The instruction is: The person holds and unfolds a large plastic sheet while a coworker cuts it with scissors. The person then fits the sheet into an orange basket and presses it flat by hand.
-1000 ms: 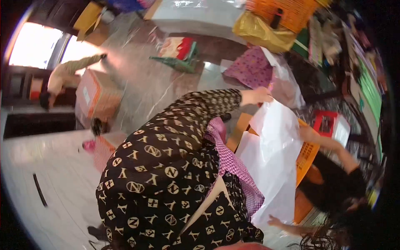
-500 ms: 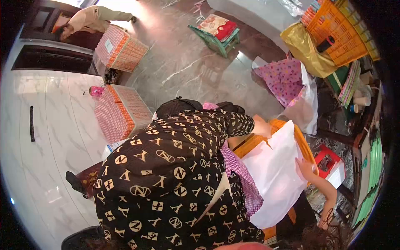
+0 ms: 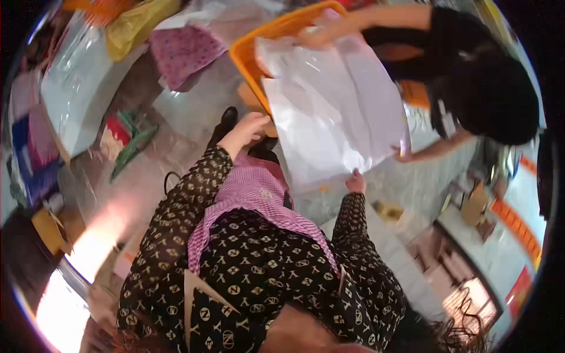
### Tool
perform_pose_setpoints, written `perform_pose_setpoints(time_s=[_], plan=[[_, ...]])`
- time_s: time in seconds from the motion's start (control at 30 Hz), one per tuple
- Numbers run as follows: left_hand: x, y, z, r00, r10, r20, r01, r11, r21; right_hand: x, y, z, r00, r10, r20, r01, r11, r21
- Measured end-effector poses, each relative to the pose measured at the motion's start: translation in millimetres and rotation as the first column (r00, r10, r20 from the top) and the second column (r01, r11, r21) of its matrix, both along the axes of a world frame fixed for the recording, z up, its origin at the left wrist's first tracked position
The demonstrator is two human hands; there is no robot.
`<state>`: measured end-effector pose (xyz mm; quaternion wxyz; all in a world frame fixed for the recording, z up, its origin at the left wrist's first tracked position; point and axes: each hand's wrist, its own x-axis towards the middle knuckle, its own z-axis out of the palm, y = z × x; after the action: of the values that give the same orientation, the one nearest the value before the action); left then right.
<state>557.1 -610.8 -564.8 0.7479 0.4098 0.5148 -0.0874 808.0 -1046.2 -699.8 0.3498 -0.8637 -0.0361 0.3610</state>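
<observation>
An orange plastic basket (image 3: 246,57) is at the top centre, largely covered by a wrinkled white sheet (image 3: 318,112) that hangs over its near side. My left hand (image 3: 250,129) has its fingers curled at the basket's near left corner. At the sheet's lower edge, my right hand (image 3: 355,182) pinches the white material; whether it also grips the rim beneath cannot be seen. Opposite me, a person in black (image 3: 471,76) has one blurred hand (image 3: 318,36) on the far part of the sheet and another hand (image 3: 405,154) at its right edge.
A pink patterned cloth (image 3: 185,56) and a yellow bag (image 3: 138,26) lie at the upper left. Left of me stands a green stool (image 3: 134,144) with a red cushion (image 3: 116,130). A small cardboard box (image 3: 388,210) is on the floor to the right.
My view has swung round, so the basket and sheet moved from the right to the top centre. The other person's body has come into view, and so has my right hand.
</observation>
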Motion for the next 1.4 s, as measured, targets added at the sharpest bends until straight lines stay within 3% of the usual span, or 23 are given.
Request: perform_pose_setpoints(time_s=[0.03, 0.07, 0.1, 0.13, 0.27, 0.3, 0.33, 0.4, 0.43, 0.47, 0.5, 0.53, 0.57, 0.6, 0.63, 0.67, 0.73, 0.8, 0.87, 0.93, 1.17, 1.4], plan=[[4.4, 1.1, -9.8, 0.998, -0.059, 0.005, 0.059, 0.998, -0.004, -1.6, 9.2, -2.9, 0.689, 0.591, 0.419, -0.485, 0.806, -0.339], [8.1, 3.7, -18.9, 0.999, -0.016, -0.040, 0.016, 1.000, -0.018, 2.5, -7.0, -51.3, 0.997, -0.018, -0.074, 0.027, 0.994, 0.111], [12.7, -3.2, -19.8, 0.995, 0.045, -0.091, -0.047, 0.999, -0.017, -0.1, 3.6, -42.6, 0.868, -0.393, -0.305, 0.446, 0.886, 0.129], [15.8, 0.5, -25.6, 0.995, 0.021, -0.097, -0.023, 1.000, -0.018, -4.4, 21.2, -30.5, 0.557, -0.657, -0.509, 0.776, 0.629, 0.038], [19.6, 1.6, -40.8, 0.992, -0.019, -0.126, 0.014, 0.999, -0.041, -7.2, 34.3, -26.6, 0.466, -0.719, -0.516, 0.825, 0.564, -0.041], [22.7, 0.9, -43.4, 0.989, -0.064, -0.131, 0.055, 0.996, -0.069, -9.0, 38.4, -20.9, 0.508, -0.686, -0.522, 0.826, 0.560, 0.067], [30.3, -8.2, -43.1, 0.988, -0.070, -0.141, 0.062, 0.996, -0.058, -7.2, 37.4, -16.9, 0.551, -0.648, -0.526, 0.817, 0.546, 0.183], [36.2, -15.6, -48.6, 0.982, -0.026, -0.186, -0.007, 0.984, -0.178, -10.4, 36.3, -20.8, 0.554, -0.642, -0.530, 0.813, 0.555, 0.176], [40.3, -20.9, -50.4, 0.982, -0.032, -0.188, -0.002, 0.985, -0.175, -9.3, 35.7, -23.2, 0.690, -0.602, -0.401, 0.698, 0.701, 0.147], [43.3, -26.7, -52.1, 0.987, -0.025, -0.159, -0.014, 0.971, -0.238, -9.5, 37.5, -19.3, 0.808, -0.522, -0.273, 0.562, 0.822, 0.092], [45.3, -32.2, -53.8, 0.991, -0.016, -0.132, -0.025, 0.953, -0.303, -13.6, 49.5, 6.9, 0.965, -0.238, -0.112, 0.243, 0.970, 0.032], [46.0, -36.9, -56.0, 0.990, -0.019, -0.138, -0.025, 0.953, -0.303, -18.5, 66.0, 39.9, 0.995, 0.065, 0.075, -0.058, 0.995, -0.083], [48.2, -38.0, -59.2, 0.994, -0.001, -0.105, -0.037, 0.932, -0.360, -20.4, 89.3, 55.0, 0.866, -0.421, -0.270, 0.479, 0.855, 0.201], [49.9, -39.0, -56.3, 0.997, 0.019, -0.075, -0.048, 0.909, -0.415, -21.8, 102.1, 55.6, 0.434, -0.615, -0.659, 0.894, 0.385, 0.230], [53.3, -41.8, -53.1, 0.995, -0.005, -0.096, -0.034, 0.914, -0.404, -26.5, 92.5, 26.0, 0.421, -0.547, -0.723, 0.899, 0.354, 0.256], [52.4, -45.3, -54.4, 0.995, -0.008, -0.098, -0.033, 0.913, -0.407, -36.7, 88.0, 4.9, 0.418, -0.551, -0.722, 0.901, 0.353, 0.253], [51.9, -49.5, -57.5, 0.992, -0.126, 0.001, 0.119, 0.941, -0.318, -46.9, 84.1, -17.5, 0.586, -0.464, -0.664, 0.777, 0.555, 0.297], [51.3, -49.5, -48.5, 0.987, -0.160, 0.029, 0.161, 0.940, -0.301, -56.7, 103.7, 0.1, 0.553, -0.527, -0.645, 0.806, 0.533, 0.256], [49.3, -38.2, -39.6, 0.980, -0.194, 0.054, 0.201, 0.938, -0.282, -65.1, 119.1, 13.5, 0.688, -0.591, -0.422, 0.701, 0.691, 0.177], [46.4, -24.3, -33.0, 0.924, -0.362, 0.124, 0.380, 0.907, -0.184, -73.9, 129.6, 26.4, 0.718, -0.574, -0.394, 0.674, 0.715, 0.185], [19.3, 68.5, -28.9, 0.942, -0.334, 0.042, 0.336, 0.925, -0.179, -95.7, 164.9, 42.0, 0.839, -0.401, -0.369, 0.435, 0.900, 0.012], [-16.3, 152.2, -23.1, 0.981, -0.194, -0.019, 0.190, 0.974, -0.125, -102.2, 211.4, 43.6, 0.825, -0.388, -0.410, 0.397, 0.915, -0.067]])
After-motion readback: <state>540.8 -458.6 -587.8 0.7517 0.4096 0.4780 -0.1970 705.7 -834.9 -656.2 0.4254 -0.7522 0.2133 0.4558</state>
